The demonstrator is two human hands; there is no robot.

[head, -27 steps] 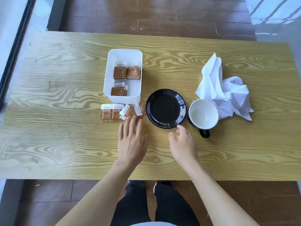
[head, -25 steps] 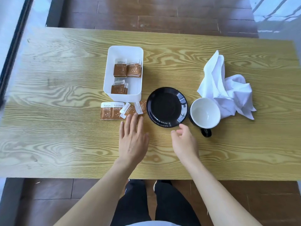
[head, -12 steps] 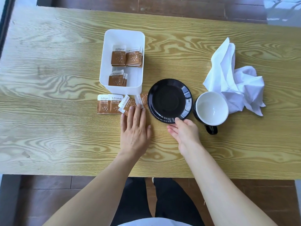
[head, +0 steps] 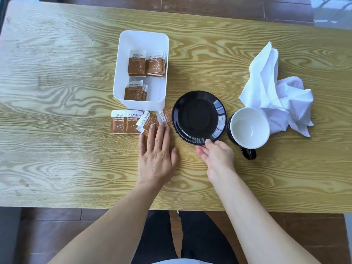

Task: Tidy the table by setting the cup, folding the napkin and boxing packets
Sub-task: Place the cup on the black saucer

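Note:
A black saucer (head: pixel 198 117) lies mid-table. My right hand (head: pixel 217 155) touches its near rim with the thumb on top and the fingers curled below. A black cup with a white inside (head: pixel 249 128) stands upright just right of the saucer, handle toward me. A crumpled white napkin (head: pixel 274 92) lies behind and to the right of the cup. Several brown packets (head: pixel 129 121) lie loose in front of a white box (head: pixel 142 105) that holds more packets. My left hand (head: pixel 156 153) rests flat, its fingertips on the rightmost loose packets.
The wooden table's near edge (head: pixel 95 206) runs just in front of my body, with my dark trousers below it. The table's left half (head: pixel 57 92) shows only bare wood.
Both hands slid forward. My left fingertips came onto the loose packets, and my right hand reached the saucer's near rim and closed on it. The view also tilted closer to the table.

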